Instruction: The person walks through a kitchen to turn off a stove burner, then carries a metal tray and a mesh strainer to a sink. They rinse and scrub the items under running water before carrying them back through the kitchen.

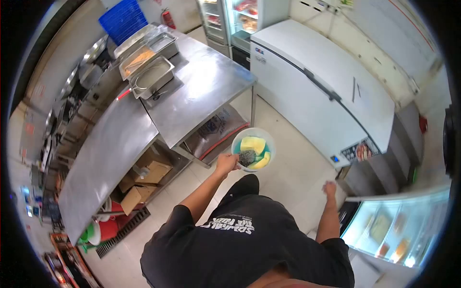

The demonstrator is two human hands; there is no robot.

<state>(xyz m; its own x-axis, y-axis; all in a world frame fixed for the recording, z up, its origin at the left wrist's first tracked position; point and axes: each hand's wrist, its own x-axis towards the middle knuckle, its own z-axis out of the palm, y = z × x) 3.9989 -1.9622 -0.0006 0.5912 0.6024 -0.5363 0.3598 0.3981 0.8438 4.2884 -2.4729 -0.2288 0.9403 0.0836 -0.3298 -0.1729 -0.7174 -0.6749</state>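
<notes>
My left hand (225, 164) grips the rim of a round light-blue bowl (265, 136) and holds it out in front of me above the tiled floor. Inside the bowl lie yellow sponges (253, 143) and a dark scouring pad (247, 157). My right hand (329, 188) hangs lower at my right side, blurred, with its fingers curled and nothing visible in it. It is close to the edge of a glass-door display fridge (394, 225).
A steel worktable (201, 91) with metal pans (152, 77) stands ahead on the left, cardboard boxes (149, 175) under it. A white chest freezer (326, 91) is ahead on the right. Glass-door fridges (235, 19) line the far wall. A floor drain grate (122, 233) lies at lower left.
</notes>
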